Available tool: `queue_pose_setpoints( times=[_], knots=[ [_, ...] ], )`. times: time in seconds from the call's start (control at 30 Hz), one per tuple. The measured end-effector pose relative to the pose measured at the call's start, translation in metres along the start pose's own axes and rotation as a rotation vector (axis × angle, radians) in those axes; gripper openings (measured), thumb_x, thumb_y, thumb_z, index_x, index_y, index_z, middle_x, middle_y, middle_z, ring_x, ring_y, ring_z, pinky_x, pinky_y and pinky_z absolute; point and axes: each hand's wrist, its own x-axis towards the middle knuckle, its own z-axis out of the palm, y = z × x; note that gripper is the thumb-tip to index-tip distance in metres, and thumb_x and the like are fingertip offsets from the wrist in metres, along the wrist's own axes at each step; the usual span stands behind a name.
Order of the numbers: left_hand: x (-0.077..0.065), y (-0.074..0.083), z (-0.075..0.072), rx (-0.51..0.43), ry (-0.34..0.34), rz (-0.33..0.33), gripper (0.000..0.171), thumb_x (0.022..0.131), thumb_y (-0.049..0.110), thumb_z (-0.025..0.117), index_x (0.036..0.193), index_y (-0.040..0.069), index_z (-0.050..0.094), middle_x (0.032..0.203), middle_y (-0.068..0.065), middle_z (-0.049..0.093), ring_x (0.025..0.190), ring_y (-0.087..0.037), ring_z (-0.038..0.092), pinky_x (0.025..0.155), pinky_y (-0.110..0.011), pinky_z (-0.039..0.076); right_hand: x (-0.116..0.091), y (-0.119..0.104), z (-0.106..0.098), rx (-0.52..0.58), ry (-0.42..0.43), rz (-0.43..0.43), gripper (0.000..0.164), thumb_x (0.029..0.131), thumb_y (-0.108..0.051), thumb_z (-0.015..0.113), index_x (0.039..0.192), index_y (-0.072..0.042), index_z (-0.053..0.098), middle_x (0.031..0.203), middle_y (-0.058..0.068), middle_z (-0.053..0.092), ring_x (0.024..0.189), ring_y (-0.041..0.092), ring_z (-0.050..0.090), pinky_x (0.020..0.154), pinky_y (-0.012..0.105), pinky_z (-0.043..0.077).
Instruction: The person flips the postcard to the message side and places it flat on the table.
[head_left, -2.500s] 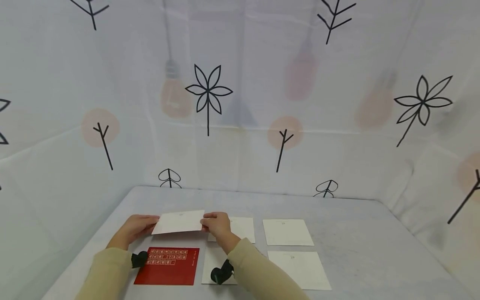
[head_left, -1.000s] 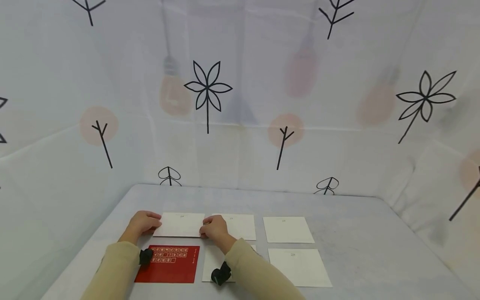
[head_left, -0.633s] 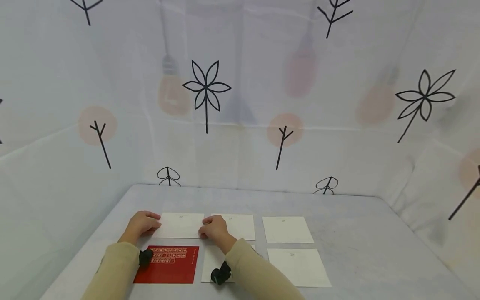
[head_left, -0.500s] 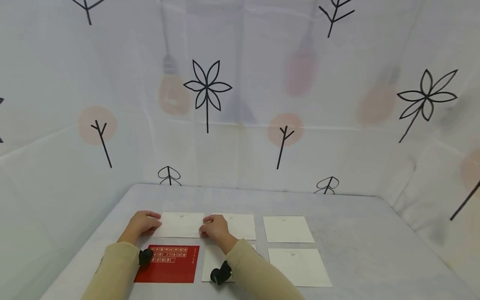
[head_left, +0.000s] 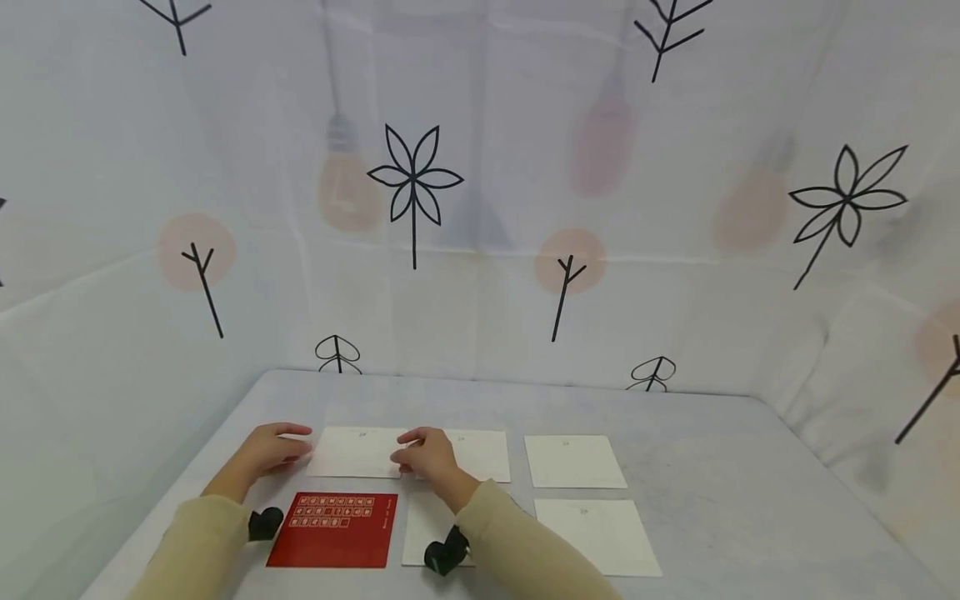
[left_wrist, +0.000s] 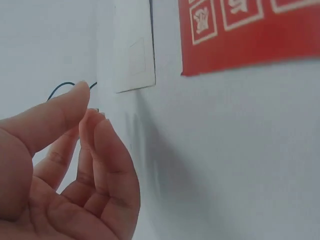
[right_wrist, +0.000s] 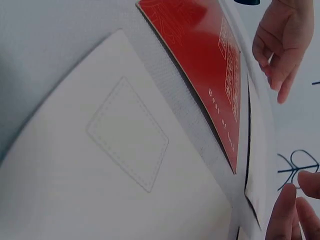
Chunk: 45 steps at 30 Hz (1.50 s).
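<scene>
A white card [head_left: 356,454] with a faint printed mark lies at the back left of the table. To its left is my left hand [head_left: 266,450], apart from its edge; in the left wrist view this hand [left_wrist: 85,185] has loosely bent fingers around nothing. My right hand [head_left: 431,456] hovers at the card's right edge, fingertips overlapping the corner and no card between them. In front lies a red card [head_left: 337,542] with rows of small pale boxed characters; the right wrist view shows "Best of luck" lettering on this red card [right_wrist: 200,55].
Several other white cards lie in two rows: back middle [head_left: 483,458], back right card [head_left: 573,461], front right card [head_left: 600,537], and a front middle card [head_left: 420,529] partly under my right forearm. A patterned white curtain [head_left: 480,317] hangs behind the table.
Both hands lowered the white card from the air flat onto the table behind the red one. Since then the left hand has let go and drawn left; the right fingers have loosened.
</scene>
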Motion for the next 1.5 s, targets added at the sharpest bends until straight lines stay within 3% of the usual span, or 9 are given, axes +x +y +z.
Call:
queue_pose_setpoints(
  times=[0.13, 0.43, 0.83, 1.1, 1.27, 1.37, 1.5],
  knots=[
    [-0.006, 0.000, -0.007, 0.036, -0.018, 0.050, 0.047, 0.086, 0.017, 0.067, 0.124, -0.006, 0.051, 0.111, -0.027, 0.057, 0.089, -0.026, 0.060, 0.073, -0.036, 0.054, -0.007, -0.005, -0.002, -0.033, -0.013, -0.038, 0.023, 0.078, -0.007, 0.074, 0.098, -0.001, 0.065, 0.072, 0.003, 0.057, 0.060, 0.013, 0.060, 0.060, 0.028, 0.051],
    [-0.022, -0.005, -0.019, 0.073, -0.053, 0.121, 0.050, 0.085, 0.025, 0.069, 0.124, -0.003, 0.053, 0.106, -0.019, 0.059, 0.091, -0.025, 0.059, 0.078, -0.039, 0.053, -0.019, -0.006, -0.002, -0.065, -0.058, -0.091, 0.022, 0.077, -0.007, 0.075, 0.096, -0.003, 0.065, 0.070, 0.001, 0.055, 0.059, 0.012, 0.058, 0.057, 0.024, 0.049],
    [-0.039, -0.012, -0.015, 0.126, -0.122, 0.185, 0.047, 0.082, 0.027, 0.071, 0.121, 0.002, 0.058, 0.099, -0.006, 0.061, 0.088, -0.020, 0.058, 0.075, -0.039, 0.053, -0.041, -0.012, 0.001, -0.073, -0.141, -0.143, 0.023, 0.074, -0.008, 0.077, 0.093, -0.004, 0.065, 0.072, -0.001, 0.054, 0.064, 0.010, 0.052, 0.053, 0.024, 0.043],
    [-0.047, -0.017, -0.016, 0.163, -0.219, 0.291, 0.047, 0.078, 0.024, 0.075, 0.118, 0.004, 0.060, 0.093, -0.006, 0.058, 0.083, -0.020, 0.054, 0.067, -0.034, 0.050, -0.050, -0.010, 0.002, -0.137, -0.196, -0.138, 0.028, 0.070, -0.007, 0.080, 0.093, -0.007, 0.064, 0.073, -0.001, 0.053, 0.066, 0.012, 0.049, 0.053, 0.024, 0.043],
    [-0.051, -0.024, -0.018, 0.187, -0.294, 0.284, 0.051, 0.075, 0.022, 0.078, 0.119, 0.004, 0.059, 0.089, -0.006, 0.054, 0.080, -0.021, 0.050, 0.065, -0.033, 0.047, -0.053, -0.008, -0.001, -0.185, -0.258, -0.126, 0.036, 0.066, -0.007, 0.083, 0.095, -0.010, 0.061, 0.073, 0.001, 0.052, 0.064, 0.013, 0.047, 0.052, 0.025, 0.042],
    [-0.055, -0.026, -0.019, 0.177, -0.342, 0.256, 0.058, 0.073, 0.019, 0.079, 0.124, 0.004, 0.053, 0.094, -0.007, 0.053, 0.083, -0.022, 0.049, 0.067, -0.034, 0.047, -0.053, -0.005, -0.002, -0.222, -0.285, -0.121, 0.041, 0.064, -0.006, 0.084, 0.095, -0.010, 0.058, 0.073, 0.001, 0.052, 0.063, 0.013, 0.047, 0.053, 0.026, 0.041],
    [-0.058, -0.029, -0.021, 0.192, -0.395, 0.271, 0.071, 0.070, 0.017, 0.081, 0.129, 0.004, 0.044, 0.096, -0.009, 0.049, 0.085, -0.023, 0.046, 0.066, -0.033, 0.044, -0.052, -0.002, -0.001, -0.289, -0.292, -0.096, 0.047, 0.062, -0.008, 0.086, 0.097, -0.012, 0.055, 0.074, 0.001, 0.052, 0.065, 0.013, 0.047, 0.055, 0.026, 0.042]
  ],
)
